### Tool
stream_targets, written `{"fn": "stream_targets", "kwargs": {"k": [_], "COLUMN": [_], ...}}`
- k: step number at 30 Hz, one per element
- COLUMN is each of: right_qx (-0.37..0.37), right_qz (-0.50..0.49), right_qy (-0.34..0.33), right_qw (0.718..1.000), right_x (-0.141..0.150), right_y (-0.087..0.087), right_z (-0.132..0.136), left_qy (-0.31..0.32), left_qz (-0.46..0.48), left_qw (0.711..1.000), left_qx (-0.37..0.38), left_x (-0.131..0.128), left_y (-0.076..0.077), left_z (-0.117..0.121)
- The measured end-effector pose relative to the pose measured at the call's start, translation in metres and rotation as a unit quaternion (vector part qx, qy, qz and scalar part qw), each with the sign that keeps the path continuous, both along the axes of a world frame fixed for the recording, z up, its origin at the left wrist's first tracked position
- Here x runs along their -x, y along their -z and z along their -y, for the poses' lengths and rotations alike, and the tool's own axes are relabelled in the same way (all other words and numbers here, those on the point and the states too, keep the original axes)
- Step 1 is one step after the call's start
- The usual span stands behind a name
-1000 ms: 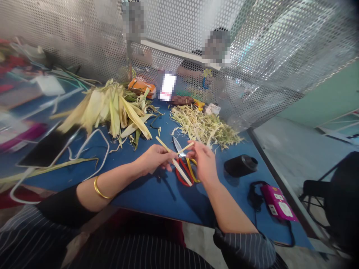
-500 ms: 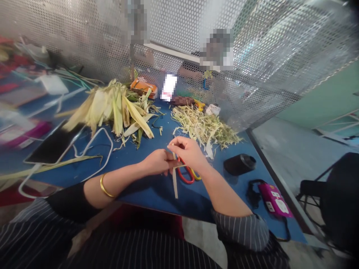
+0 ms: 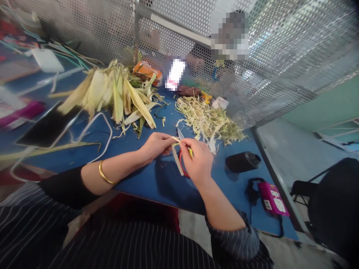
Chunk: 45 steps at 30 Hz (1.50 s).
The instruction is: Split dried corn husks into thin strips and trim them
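Both my hands meet over the blue table (image 3: 157, 186) and pinch one pale leaf strip (image 3: 177, 160). My left hand (image 3: 155, 145) grips its upper end with closed fingers. My right hand (image 3: 196, 162) is closed on the same strip right beside it, and the loose end hangs down between the hands. Red and yellow handled scissors (image 3: 182, 164) lie on the table under my right hand, mostly hidden, with the blade tip showing above the fingers.
A pile of long pale leaves (image 3: 112, 97) lies at the back left, a heap of shredded trimmings (image 3: 207, 121) at the back right. A black cylinder (image 3: 242, 161), a pink device with cable (image 3: 273, 198), a dark tablet (image 3: 46, 129) and a white cord (image 3: 98, 134) also lie here. Perforated metal screens (image 3: 266, 56) stand behind, with another person beyond.
The strip, held straight between both hands a second ago, is now bent over with its end hanging. My right hand swung over to the left hand, then settled beside it.
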State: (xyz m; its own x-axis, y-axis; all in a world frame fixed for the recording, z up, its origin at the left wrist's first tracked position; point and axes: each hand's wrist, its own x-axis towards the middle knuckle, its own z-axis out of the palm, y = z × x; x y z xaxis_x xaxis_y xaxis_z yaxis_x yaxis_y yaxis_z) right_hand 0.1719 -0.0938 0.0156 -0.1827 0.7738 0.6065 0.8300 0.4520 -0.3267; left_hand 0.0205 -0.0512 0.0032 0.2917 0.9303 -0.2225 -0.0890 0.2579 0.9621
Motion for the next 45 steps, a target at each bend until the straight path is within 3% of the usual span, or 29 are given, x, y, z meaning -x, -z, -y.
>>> {"fn": "stream_targets", "kwargs": {"k": [5, 17, 32, 38, 45], "right_qx": [-0.056, -0.085, -0.07, -0.109, -0.136], "right_qz": [0.02, 0.089, 0.09, 0.194, 0.282], "right_qy": [-0.008, 0.034, 0.037, -0.07, -0.137], "right_qw": [0.998, 0.992, 0.993, 0.972, 0.94], "right_x": [-0.0005, 0.004, 0.0043, 0.0005, 0.0024], "right_y": [0.0014, 0.003, 0.0077, 0.0015, 0.0058], "right_z": [-0.0011, 0.0008, -0.0027, -0.0055, -0.0083], "left_qy": [0.014, 0.03, 0.053, 0.017, 0.037], "left_qz": [0.026, 0.149, 0.167, 0.144, 0.158], "left_qw": [1.0, 0.984, 0.983, 0.987, 0.983], "left_qx": [0.009, 0.092, 0.058, 0.063, 0.082], "left_x": [0.0029, 0.0032, 0.0063, 0.0059, 0.0043], "left_y": [-0.0031, -0.005, 0.0009, 0.0012, 0.0003], "left_z": [0.0011, -0.0003, -0.0026, -0.0045, -0.0023]}}
